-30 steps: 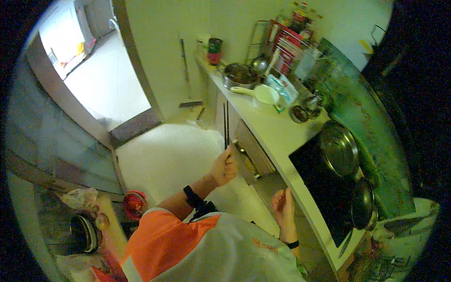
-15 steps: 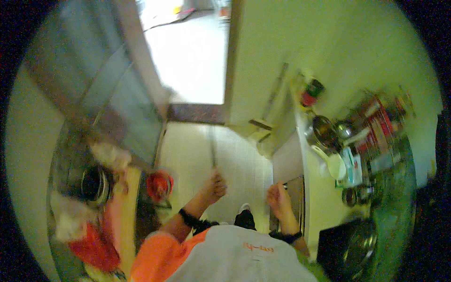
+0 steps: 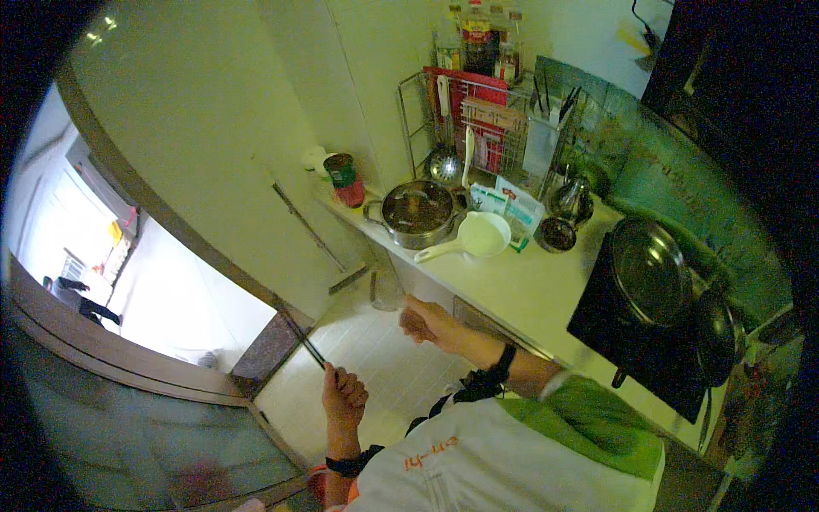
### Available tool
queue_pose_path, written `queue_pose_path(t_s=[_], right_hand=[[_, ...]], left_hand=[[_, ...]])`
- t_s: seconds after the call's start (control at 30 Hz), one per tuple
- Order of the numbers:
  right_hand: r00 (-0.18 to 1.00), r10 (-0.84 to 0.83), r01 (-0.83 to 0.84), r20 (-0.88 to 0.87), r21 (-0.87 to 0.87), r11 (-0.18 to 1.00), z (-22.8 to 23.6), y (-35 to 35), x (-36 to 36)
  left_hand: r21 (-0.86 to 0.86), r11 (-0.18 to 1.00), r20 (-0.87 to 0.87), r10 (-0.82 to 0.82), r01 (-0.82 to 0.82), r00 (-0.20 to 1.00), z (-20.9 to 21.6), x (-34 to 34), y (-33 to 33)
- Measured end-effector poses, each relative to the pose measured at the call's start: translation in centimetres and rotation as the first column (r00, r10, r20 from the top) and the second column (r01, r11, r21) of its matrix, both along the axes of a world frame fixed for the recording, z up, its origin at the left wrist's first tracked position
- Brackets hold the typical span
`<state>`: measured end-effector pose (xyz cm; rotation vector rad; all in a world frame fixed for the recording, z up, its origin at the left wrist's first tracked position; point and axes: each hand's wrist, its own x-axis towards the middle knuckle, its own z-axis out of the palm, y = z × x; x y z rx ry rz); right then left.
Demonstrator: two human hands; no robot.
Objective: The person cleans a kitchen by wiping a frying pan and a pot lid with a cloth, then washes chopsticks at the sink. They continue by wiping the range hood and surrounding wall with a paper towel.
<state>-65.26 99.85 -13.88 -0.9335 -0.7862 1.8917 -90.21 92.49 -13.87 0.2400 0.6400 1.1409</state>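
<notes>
My left hand (image 3: 345, 394) is closed around a pair of long thin dark sticks that look like chopsticks (image 3: 304, 338). They point up and away, over the floor by the doorway. My right hand (image 3: 428, 324) is raised in front of the counter, its fingers curled together; whether anything is in them is hidden. Nearest to it on the counter are a white handled pan (image 3: 485, 235) and a steel pot with a glass lid (image 3: 418, 207). Both wrists wear black bands.
The white counter (image 3: 512, 286) runs along the right, with a black stove (image 3: 597, 328), a large lidded pan (image 3: 650, 269), a wire rack (image 3: 409, 119), bottles (image 3: 479, 38) and a red-and-green can (image 3: 345, 181). A floor squeegee (image 3: 311, 226) leans on the wall. A bright doorway (image 3: 188, 290) opens at left.
My view has turned right, so the counter and stove now fill the right side and the doorway has shifted left. My left hand still grips the sticks; my right hand stays curled.
</notes>
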Motion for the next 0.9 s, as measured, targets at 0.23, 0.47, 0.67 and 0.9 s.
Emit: queue_pose_path(t_s=[0.23, 0.47, 0.67, 0.9], right_hand=[[0.930, -0.358, 0.350, 0.086, 0.092, 0.932, -2.2, -11.8, 5.8], [0.797, -0.589, 0.603, 0.130, -0.123, 0.789, -2.6, -26.0, 7.5], [0.502, -0.859, 0.865, 0.098, -0.026, 0.502, -1.7, -39.3, 9.8], [0.143, -0.989, 0.989, 0.046, -0.052, 0.140, -1.1, -56.8, 14.1]], left_hand=[[0.007, 0.913, 0.010, -0.407, 0.407, 0.913, -0.9, 3.9, 1.7], [0.044, 0.676, 0.083, -0.736, 0.735, 0.672, -2.0, 11.3, -3.1], [0.062, 0.421, 0.024, -0.907, 0.905, 0.420, -0.7, 20.4, -10.3], [0.105, 0.019, 0.039, -0.999, 0.994, 0.015, 1.5, 33.0, -24.6]])
